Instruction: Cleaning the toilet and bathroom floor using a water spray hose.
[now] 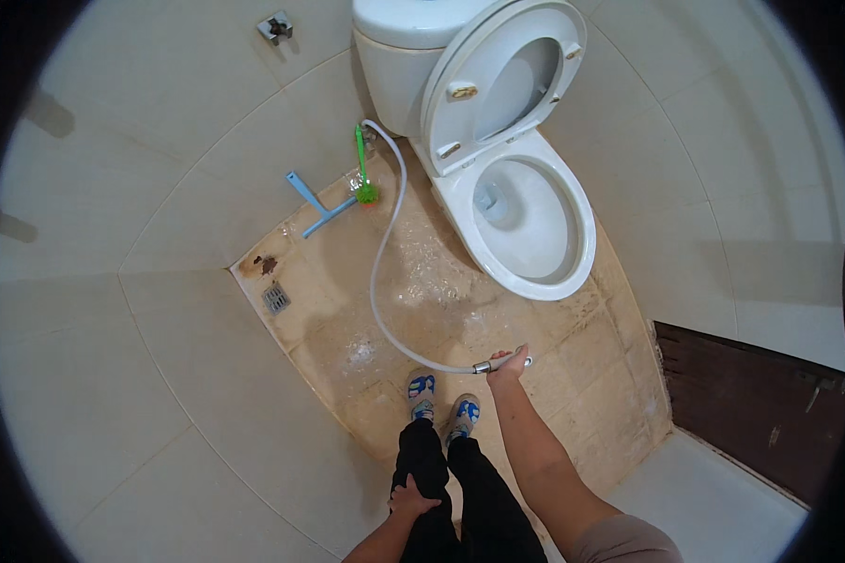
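Observation:
My right hand (510, 364) is closed around the handle of a bidet sprayer (493, 365), held out over the wet tiled floor (422, 281). From the sprayer a pale flexible hose (376, 281) curves up to the wall beside the toilet (535, 218), whose seat and lid are raised. My left hand (413, 498) rests on my left thigh, fingers spread, holding nothing. A green toilet brush (363, 169) leans at the wall, its bristles down on the floor. Beside it lies a light blue squeegee (317, 204), its handle toward the wall.
A square metal floor drain (277, 298) is set near the left corner, with a rusty brown patch (266, 264) above it. Tiled walls enclose the floor. A metal fixture (275, 28) is on the upper wall. At the right stands a dark brown door (753, 401).

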Tool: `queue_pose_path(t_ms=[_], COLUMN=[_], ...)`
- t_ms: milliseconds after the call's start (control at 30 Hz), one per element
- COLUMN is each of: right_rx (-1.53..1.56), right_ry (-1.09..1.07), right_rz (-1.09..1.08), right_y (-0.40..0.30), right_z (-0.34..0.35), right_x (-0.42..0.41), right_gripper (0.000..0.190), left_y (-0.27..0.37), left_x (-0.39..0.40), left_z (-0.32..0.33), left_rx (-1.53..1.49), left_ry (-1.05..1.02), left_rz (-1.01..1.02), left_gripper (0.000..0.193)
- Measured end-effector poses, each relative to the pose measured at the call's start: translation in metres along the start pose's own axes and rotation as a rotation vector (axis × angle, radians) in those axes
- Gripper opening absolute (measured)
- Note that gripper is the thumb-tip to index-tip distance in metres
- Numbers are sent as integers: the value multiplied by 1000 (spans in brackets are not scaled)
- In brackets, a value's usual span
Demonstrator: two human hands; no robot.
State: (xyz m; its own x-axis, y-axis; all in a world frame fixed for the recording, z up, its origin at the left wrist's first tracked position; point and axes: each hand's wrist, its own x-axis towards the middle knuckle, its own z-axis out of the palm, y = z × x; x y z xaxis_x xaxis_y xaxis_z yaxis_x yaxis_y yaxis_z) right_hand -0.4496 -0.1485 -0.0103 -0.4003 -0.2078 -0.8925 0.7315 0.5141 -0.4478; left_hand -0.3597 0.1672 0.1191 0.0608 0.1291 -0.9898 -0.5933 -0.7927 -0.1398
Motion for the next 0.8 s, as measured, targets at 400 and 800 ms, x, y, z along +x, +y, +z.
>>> queue_pose_path(t_ms=[400, 800], right_rx=[-131, -135], right_ry=[-254, -153], right_rz=[441, -240], right_y=[50, -204], right_z=[49, 27], right_x=[-29, 72], right_gripper=[39, 45], left_y=[-5, 33], left_x=[6, 5], left_z=[-12, -38], left_rx=[16, 112], left_ry=[-30, 57], left_rz=[-12, -19], left_gripper=[116, 115])
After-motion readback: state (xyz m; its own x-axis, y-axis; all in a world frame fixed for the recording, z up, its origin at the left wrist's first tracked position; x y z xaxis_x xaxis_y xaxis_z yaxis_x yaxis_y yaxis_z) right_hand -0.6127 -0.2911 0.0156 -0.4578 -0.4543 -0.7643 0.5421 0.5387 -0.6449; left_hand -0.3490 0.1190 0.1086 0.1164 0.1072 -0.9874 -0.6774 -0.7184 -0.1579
